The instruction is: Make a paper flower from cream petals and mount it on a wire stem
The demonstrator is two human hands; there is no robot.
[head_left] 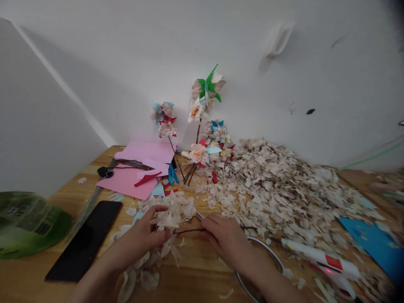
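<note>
My left hand point(143, 233) is curled around a flower of pale, papery petals point(173, 215), thumb below and fingers behind it. A thin dark stem point(189, 230) runs from the flower to my right hand point(222, 235), which is closed around it with the knuckles up. The stem's far end sticks out to the right of that hand. Beneath the left hand, loose pale petals point(148, 280) lie on the wooden table point(189, 273). A silver metal ring point(274, 254) is partly hidden by my right forearm.
Finished-looking flowers on stems point(198, 153) stand at the wall. A large heap of dried petals point(277, 185) spreads right. A white glue gun point(322, 254) with a red light lies near blue paper point(372, 248). Left are a black phone point(85, 240), a green bag point(31, 227) and pink paper point(126, 181).
</note>
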